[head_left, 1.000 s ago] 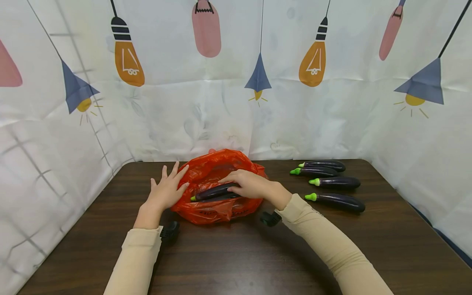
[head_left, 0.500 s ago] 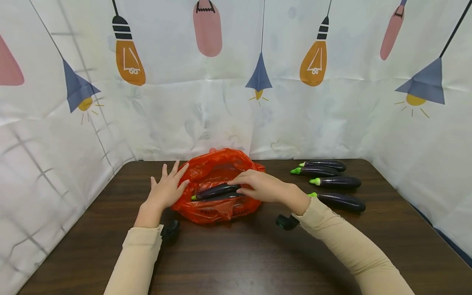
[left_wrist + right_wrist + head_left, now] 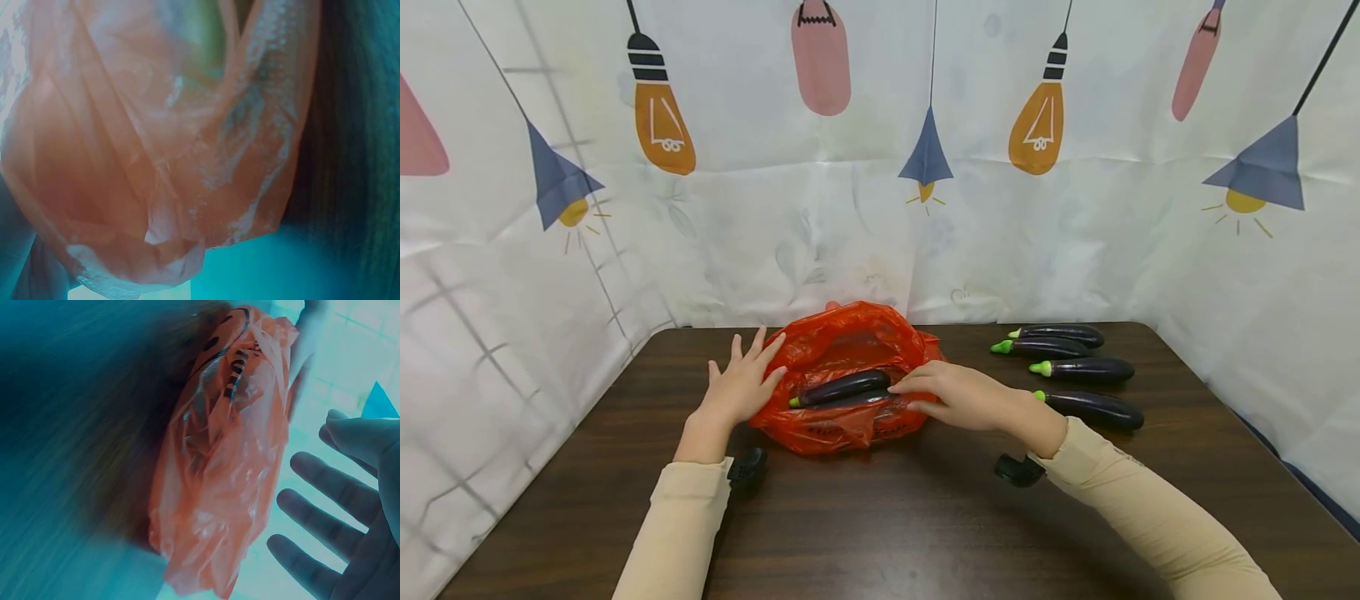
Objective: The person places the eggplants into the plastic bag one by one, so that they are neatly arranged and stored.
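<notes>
A red plastic bag [image 3: 820, 429] lies with its mouth spread wide on the table. Inside it rest dark purple eggplants, one eggplant [image 3: 846, 387] on top with its green stem to the left. My left hand [image 3: 737, 387] touches the bag's left rim with fingers spread. At the bag's right rim hovers my right hand [image 3: 966, 396], fingers extended and holding nothing. The right wrist view shows that hand [image 3: 350, 506] beside the printed bag [image 3: 219, 469]. In the left wrist view the bag [image 3: 137, 175] fills most of the picture, and the left hand is hidden.
On the right of the dark wooden table [image 3: 865, 533] lie several eggplants, the nearest eggplant [image 3: 1093, 410] just beyond my right wrist and another eggplant [image 3: 1082, 370] behind it. A patterned white cloth [image 3: 865, 217] hangs behind the table and along its sides.
My right hand has drawn back to the right, off the eggplant and out of the bag. The eggplant stays inside. The left hand has hardly moved.
</notes>
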The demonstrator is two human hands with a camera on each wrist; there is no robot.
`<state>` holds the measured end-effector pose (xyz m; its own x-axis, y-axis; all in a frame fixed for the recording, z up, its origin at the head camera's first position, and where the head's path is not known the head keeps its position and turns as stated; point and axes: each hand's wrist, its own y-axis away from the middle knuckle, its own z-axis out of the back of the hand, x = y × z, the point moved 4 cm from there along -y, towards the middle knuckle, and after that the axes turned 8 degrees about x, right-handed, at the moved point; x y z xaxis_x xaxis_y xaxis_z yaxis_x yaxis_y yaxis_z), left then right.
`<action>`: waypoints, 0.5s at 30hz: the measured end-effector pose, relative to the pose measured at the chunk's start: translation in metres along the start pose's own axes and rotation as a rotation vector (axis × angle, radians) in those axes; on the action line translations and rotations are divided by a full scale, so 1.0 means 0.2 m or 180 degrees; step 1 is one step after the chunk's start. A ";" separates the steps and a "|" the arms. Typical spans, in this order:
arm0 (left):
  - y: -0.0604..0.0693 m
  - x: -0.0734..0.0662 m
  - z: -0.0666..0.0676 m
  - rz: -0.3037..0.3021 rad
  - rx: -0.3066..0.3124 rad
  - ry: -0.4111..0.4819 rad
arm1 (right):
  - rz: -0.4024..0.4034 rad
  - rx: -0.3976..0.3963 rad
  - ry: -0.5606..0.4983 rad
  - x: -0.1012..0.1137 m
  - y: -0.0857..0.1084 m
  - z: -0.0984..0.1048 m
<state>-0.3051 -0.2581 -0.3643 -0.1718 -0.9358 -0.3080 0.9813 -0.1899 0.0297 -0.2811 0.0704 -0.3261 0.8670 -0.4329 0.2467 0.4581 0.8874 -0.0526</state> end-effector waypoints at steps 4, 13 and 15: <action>0.00 0.00 0.00 -0.0012 -0.0017 0.0007 | -0.0054 -0.0057 0.0056 -0.02 0.06 0.00; 0.00 0.01 0.00 -0.0009 -0.0015 0.0010 | -0.0358 -0.0021 0.0032 -0.08 0.18 0.00; 0.00 0.01 0.00 -0.0005 -0.0011 0.0009 | -0.0386 -0.0041 0.0016 -0.09 0.21 -0.01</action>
<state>-0.3053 -0.2597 -0.3655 -0.1730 -0.9346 -0.3109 0.9814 -0.1903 0.0258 -0.2774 0.1151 -0.3342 0.8060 -0.5378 0.2473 0.5621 0.8263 -0.0351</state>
